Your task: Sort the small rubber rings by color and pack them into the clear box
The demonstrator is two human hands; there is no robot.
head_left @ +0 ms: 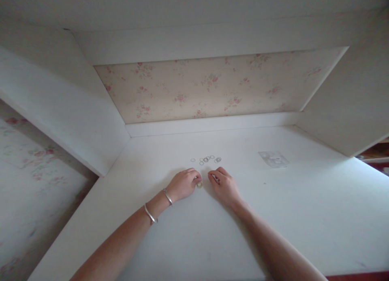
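Both of my hands rest on a white desk top [194, 232]. My left hand [182, 185] has its fingers curled, and its fingertips pinch a small pale round object [199, 184] against the desk. My right hand [223, 184] lies just to the right of it with its fingers bent, a few centimetres from the left fingertips; I cannot tell whether it holds anything. Several small metal rings [209, 159] lie scattered on the desk just beyond both hands. Two silver bangles [158, 206] sit on my left wrist.
A small clear plastic bag [273, 159] lies on the desk to the right of the rings. White side panels [75, 110] enclose the desk on both sides, with a floral-papered back wall [212, 88] behind. The desk's left edge drops to a floral surface [30, 183].
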